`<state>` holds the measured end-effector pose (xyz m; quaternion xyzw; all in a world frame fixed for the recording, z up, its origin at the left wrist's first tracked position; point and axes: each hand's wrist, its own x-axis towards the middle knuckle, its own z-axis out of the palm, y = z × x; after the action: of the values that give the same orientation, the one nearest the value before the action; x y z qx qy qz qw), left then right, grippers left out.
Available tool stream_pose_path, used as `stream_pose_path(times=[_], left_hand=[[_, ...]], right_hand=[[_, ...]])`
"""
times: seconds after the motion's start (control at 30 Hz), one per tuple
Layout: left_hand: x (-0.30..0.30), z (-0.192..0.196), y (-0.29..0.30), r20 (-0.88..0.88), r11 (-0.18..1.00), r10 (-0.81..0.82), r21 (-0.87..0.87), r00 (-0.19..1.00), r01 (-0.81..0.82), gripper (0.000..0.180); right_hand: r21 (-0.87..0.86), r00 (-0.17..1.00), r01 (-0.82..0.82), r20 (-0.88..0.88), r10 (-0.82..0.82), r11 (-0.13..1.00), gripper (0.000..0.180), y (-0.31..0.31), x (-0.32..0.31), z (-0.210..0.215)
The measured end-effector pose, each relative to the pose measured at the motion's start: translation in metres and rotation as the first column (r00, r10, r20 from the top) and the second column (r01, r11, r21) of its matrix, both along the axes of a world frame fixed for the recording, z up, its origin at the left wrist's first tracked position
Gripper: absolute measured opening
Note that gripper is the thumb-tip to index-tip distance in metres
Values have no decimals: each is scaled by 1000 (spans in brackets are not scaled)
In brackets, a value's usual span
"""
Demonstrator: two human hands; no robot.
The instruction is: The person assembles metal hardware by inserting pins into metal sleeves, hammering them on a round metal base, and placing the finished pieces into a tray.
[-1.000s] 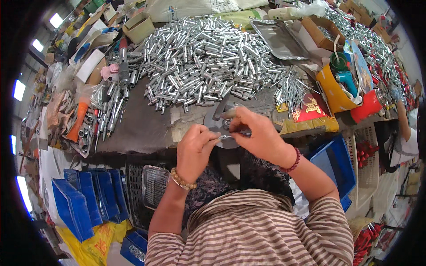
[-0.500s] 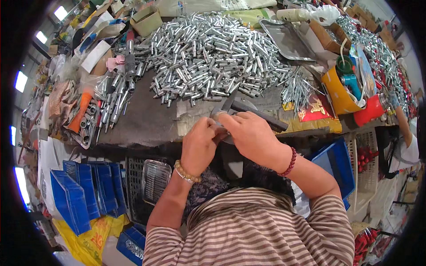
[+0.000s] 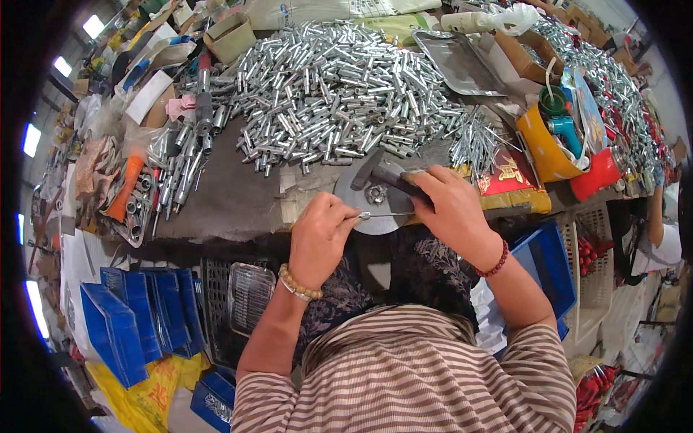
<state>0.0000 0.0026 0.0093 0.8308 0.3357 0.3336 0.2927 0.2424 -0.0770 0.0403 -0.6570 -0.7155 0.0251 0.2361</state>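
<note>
Between the thumb and fingertips of my left hand (image 3: 321, 234) is a small silver metal tube with a thin rod (image 3: 390, 214) stretching toward the right. My right hand (image 3: 455, 213) is closed round the handle of a hammer (image 3: 395, 177). The hammer's dark head sits at the far side of a round grey metal disc (image 3: 377, 227), which lies at the bench's near edge. A small round fitting (image 3: 375, 193) stands on the disc's middle. The held tube and rod are over the near part of the disc.
A large heap of silver metal tubes (image 3: 339, 94) covers the bench beyond. Thin rods (image 3: 476, 141) lie beside a red packet (image 3: 509, 173). A yellow container (image 3: 548, 148) stands at right, hand tools (image 3: 191, 155) at left. Blue bins (image 3: 115, 325) sit below; another person's arm (image 3: 655, 216) shows far right.
My hands have moved apart. The right hand has moved right and taken hold of the hammer handle, while the tube and rod in my left hand have come into view.
</note>
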Motion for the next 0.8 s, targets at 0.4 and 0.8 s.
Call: stream_pose_path(times=[0.4, 0.8], left_hand=[[-1, -9, 4, 75, 999, -32, -36, 997, 34, 14], [-9, 1, 7, 28, 982, -81, -169, 996, 84, 16]], right_hand=[[62, 994, -70, -74, 75, 996, 52, -61, -25, -8], [18, 989, -10, -149, 12, 1000, 41, -14, -4, 3]])
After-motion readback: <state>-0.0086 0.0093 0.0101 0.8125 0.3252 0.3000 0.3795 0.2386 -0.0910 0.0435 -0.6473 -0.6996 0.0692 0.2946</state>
